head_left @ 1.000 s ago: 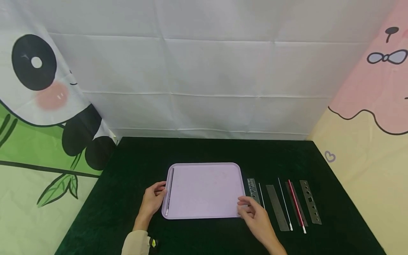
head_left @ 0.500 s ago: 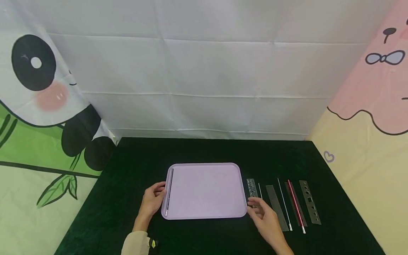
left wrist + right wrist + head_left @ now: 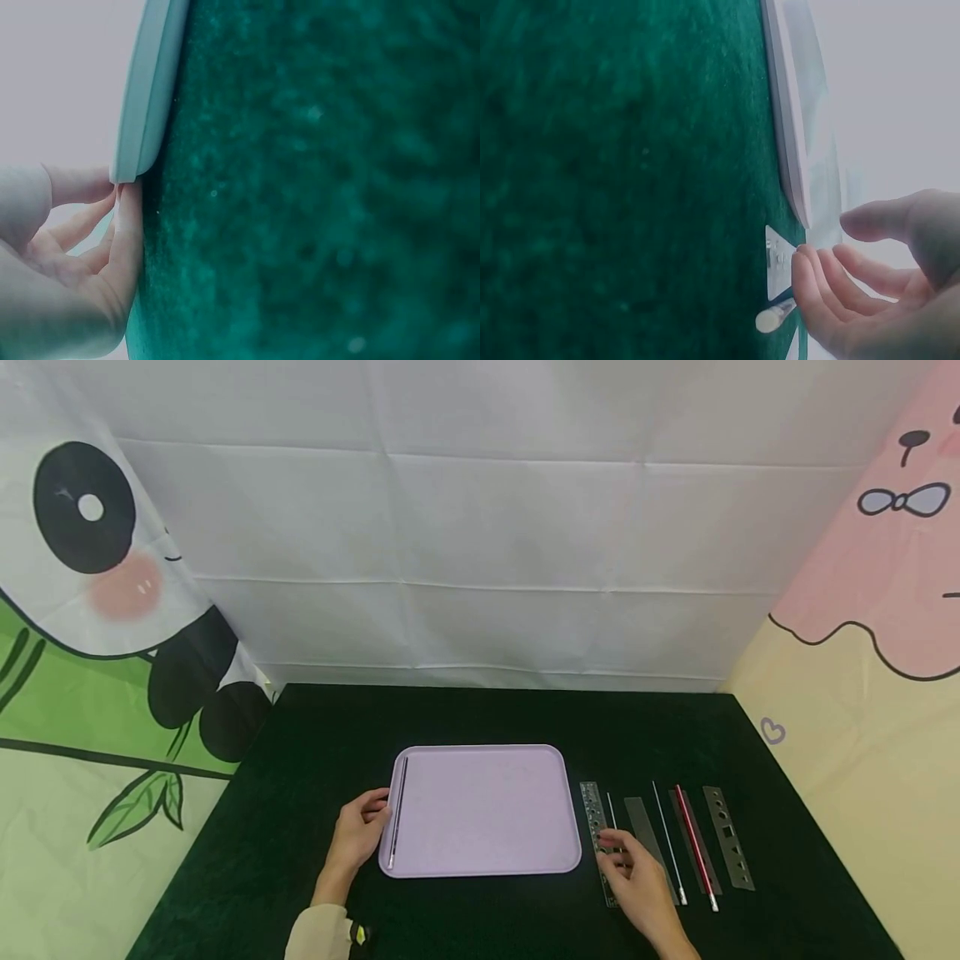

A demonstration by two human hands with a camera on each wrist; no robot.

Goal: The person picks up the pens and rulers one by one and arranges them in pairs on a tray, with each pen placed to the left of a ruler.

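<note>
Head view, lilac tray, between hands

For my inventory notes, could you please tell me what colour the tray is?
The tray is plain light purple; the head view shows it best.

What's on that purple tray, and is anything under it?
One slim dark stick lies on the purple tray, along its left side. Dark green cloth shows around the tray, which hides whatever is beneath, so I can't tell.
</note>
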